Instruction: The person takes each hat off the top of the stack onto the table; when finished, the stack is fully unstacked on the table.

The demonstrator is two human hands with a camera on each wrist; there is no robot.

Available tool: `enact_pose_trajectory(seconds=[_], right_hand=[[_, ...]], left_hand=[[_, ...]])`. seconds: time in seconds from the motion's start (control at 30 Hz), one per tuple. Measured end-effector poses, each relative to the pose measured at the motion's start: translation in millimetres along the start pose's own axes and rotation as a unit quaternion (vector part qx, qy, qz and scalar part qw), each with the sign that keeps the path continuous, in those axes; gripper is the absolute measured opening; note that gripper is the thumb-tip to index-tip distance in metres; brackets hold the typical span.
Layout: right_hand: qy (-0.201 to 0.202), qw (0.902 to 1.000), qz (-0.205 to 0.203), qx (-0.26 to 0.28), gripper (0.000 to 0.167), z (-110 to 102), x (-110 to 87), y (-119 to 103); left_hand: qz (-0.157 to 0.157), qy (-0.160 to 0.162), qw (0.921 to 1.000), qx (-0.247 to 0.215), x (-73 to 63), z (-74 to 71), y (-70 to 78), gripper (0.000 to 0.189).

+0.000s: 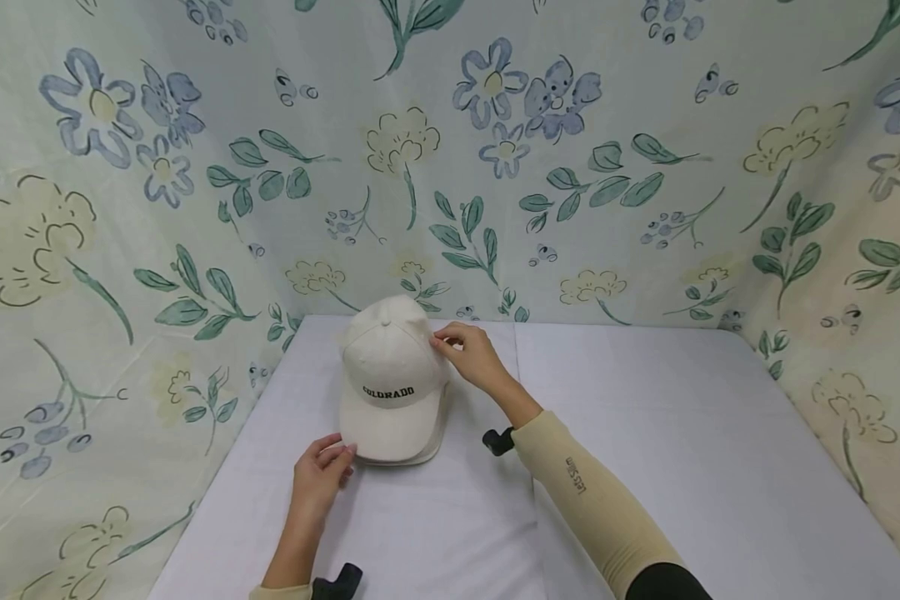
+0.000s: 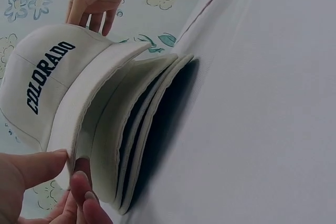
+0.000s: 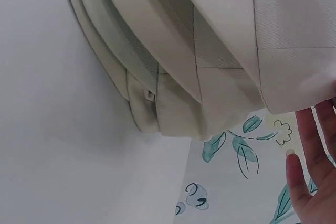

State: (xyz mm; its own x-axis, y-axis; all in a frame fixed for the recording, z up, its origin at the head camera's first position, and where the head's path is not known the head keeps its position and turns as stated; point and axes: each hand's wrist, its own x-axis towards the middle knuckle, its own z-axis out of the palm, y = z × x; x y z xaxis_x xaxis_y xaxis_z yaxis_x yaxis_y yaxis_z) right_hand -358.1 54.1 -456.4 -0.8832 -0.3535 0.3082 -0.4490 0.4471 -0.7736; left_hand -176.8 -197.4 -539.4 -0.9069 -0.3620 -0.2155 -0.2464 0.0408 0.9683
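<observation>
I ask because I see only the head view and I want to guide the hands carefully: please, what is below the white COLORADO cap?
Observer: The left wrist view shows at least two more caps stacked below the COLORADO cap.
Operator: Thank you. Where are the fingers of the left hand, which the brim partly hides from me?
Observer: Its thumb presses the top of the brim, and a finger reaches underneath.
Operator: And does that brim lie flat on the next one?
Observer: No, the left wrist view shows an open gap between the two brims at the front.
</observation>
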Motion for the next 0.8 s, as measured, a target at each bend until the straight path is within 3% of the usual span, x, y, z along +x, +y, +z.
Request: enact_pose_trajectory(seconds=[0.27, 0.8], right_hand=[[0.013, 0.9998, -0.012, 0.009, 0.02, -4.4, -0.3, -3.2], [0.027, 0.9989, -0.035, 0.018, 0.02, -17.4, 1.6, -5.4]], left_hand=[[-0.01, -0.008, 0.9997, -0.02, -0.3, 1.1, 2.2, 0.049], [0.007, -0.021, 0.9998, 0.004, -3.7, 5.4, 12.8, 0.047]])
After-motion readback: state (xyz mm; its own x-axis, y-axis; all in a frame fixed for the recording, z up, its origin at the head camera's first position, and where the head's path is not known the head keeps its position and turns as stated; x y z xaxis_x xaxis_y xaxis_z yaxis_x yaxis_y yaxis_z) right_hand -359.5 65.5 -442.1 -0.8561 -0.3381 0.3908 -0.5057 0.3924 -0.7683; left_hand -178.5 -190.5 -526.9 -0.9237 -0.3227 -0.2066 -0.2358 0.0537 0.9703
